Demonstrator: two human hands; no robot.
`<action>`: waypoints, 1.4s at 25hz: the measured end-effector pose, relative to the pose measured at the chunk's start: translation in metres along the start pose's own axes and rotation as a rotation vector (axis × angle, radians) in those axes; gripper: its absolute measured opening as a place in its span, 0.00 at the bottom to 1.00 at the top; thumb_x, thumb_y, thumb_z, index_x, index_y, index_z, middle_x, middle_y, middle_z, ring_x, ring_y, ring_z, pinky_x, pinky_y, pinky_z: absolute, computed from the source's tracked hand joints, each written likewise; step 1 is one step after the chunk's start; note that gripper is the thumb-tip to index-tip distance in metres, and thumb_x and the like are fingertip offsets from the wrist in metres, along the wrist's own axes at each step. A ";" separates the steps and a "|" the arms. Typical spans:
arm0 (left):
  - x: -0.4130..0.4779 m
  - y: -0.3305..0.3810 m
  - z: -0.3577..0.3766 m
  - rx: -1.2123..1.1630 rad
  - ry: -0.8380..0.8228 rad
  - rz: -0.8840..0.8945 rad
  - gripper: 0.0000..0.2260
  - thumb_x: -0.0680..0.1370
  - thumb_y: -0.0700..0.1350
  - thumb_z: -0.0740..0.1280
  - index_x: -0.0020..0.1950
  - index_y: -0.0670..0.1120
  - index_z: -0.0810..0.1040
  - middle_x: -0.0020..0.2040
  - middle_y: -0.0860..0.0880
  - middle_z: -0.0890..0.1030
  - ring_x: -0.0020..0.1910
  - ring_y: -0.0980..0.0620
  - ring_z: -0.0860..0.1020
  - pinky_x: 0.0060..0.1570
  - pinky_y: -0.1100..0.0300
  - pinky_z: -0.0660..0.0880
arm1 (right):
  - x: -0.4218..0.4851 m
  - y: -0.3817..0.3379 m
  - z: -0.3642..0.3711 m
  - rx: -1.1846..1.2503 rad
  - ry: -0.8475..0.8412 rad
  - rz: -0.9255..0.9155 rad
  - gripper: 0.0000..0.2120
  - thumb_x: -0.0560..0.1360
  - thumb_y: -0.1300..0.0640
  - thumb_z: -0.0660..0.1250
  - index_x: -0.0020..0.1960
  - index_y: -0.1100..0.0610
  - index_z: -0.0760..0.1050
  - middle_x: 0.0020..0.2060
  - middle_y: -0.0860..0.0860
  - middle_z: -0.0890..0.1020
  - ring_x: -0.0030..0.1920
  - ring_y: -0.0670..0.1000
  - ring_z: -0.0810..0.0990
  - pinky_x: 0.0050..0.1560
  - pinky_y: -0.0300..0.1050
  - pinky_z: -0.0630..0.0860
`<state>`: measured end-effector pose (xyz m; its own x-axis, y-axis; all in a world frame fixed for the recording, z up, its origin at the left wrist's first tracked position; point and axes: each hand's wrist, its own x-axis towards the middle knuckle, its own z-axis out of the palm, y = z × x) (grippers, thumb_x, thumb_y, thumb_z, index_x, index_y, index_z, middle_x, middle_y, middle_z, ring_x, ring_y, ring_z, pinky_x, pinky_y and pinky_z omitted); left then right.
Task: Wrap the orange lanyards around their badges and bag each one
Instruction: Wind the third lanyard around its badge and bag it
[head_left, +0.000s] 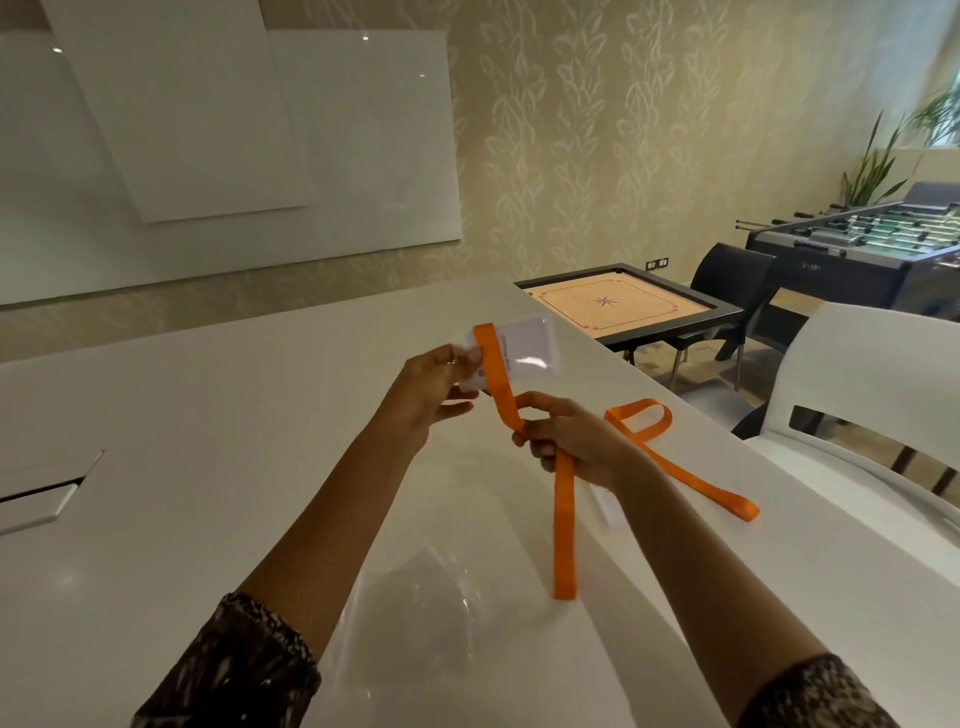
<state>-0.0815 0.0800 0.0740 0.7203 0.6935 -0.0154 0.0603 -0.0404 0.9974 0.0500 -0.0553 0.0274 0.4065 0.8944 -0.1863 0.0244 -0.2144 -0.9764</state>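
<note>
My left hand pinches a clear-sleeved white badge by its left edge and holds it up above the white table. An orange lanyard crosses the badge's front once, runs down through my right hand, which grips the strap below the badge, and hangs to the table. A second orange lanyard lies looped on the table right of my right hand; a white badge shape shows faintly beside my right forearm. Clear plastic bags lie flat on the table between my forearms.
The table's right edge runs diagonally past a white chair. A recessed panel is set into the table at left. Behind stand a carrom board table, dark chairs and a foosball table.
</note>
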 end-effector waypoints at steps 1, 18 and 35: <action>0.003 0.000 0.000 -0.004 0.067 -0.008 0.13 0.78 0.51 0.67 0.59 0.47 0.78 0.55 0.44 0.81 0.48 0.50 0.80 0.43 0.58 0.77 | 0.003 0.001 0.005 0.023 -0.012 -0.020 0.14 0.80 0.64 0.58 0.57 0.52 0.78 0.39 0.53 0.79 0.32 0.46 0.70 0.36 0.40 0.70; 0.023 -0.036 -0.026 0.897 0.539 0.364 0.09 0.78 0.52 0.67 0.52 0.49 0.81 0.49 0.47 0.82 0.47 0.45 0.80 0.39 0.57 0.73 | 0.001 -0.022 -0.006 0.324 0.066 -0.035 0.07 0.78 0.58 0.65 0.50 0.58 0.80 0.46 0.51 0.83 0.57 0.52 0.75 0.70 0.58 0.60; -0.009 -0.011 -0.022 0.064 -0.064 -0.035 0.10 0.77 0.49 0.68 0.55 0.47 0.80 0.47 0.47 0.83 0.46 0.48 0.81 0.45 0.59 0.77 | 0.004 0.005 0.016 -0.253 0.331 -0.313 0.03 0.76 0.58 0.69 0.47 0.54 0.82 0.39 0.46 0.81 0.42 0.44 0.77 0.50 0.43 0.74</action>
<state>-0.1036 0.0903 0.0643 0.7597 0.6478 -0.0566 0.1288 -0.0645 0.9896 0.0371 -0.0461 0.0202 0.6108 0.7674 0.1948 0.3944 -0.0815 -0.9153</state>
